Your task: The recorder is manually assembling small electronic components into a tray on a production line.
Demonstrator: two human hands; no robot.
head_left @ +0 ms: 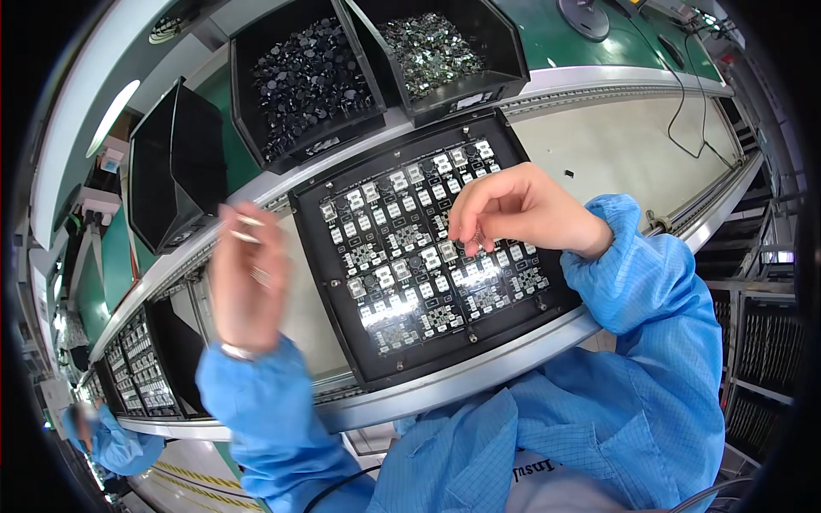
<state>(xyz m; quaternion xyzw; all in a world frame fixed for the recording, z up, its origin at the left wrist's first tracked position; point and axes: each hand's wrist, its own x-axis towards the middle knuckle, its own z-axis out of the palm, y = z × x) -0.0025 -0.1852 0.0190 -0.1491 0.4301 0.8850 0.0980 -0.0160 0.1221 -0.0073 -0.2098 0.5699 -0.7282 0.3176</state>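
Note:
A black carrier tray (pixel 346 338) lies on the rail line in front of me, bearing a panel of circuit boards (pixel 410 231) with rows of white and silver square components. Over the panel's right half, my right hand (pixel 522 209) is closed in a pinch with the fingertips pointing down. Something small shows at those fingertips, too small to name. My left hand (pixel 250 286), smeared by motion, is raised left of the tray, apart from it. Small shiny metal pieces (pixel 259 275) glint in its palm and between its fingers.
Behind the tray stand a black bin of dark round parts (pixel 308 85) and a black bin of silver pieces (pixel 432 51). Another black bin (pixel 175 167) is at the left. More loaded trays (pixel 145 368) and a person in blue (pixel 120 440) are farther left. A cable (pixel 680 111) hangs at right.

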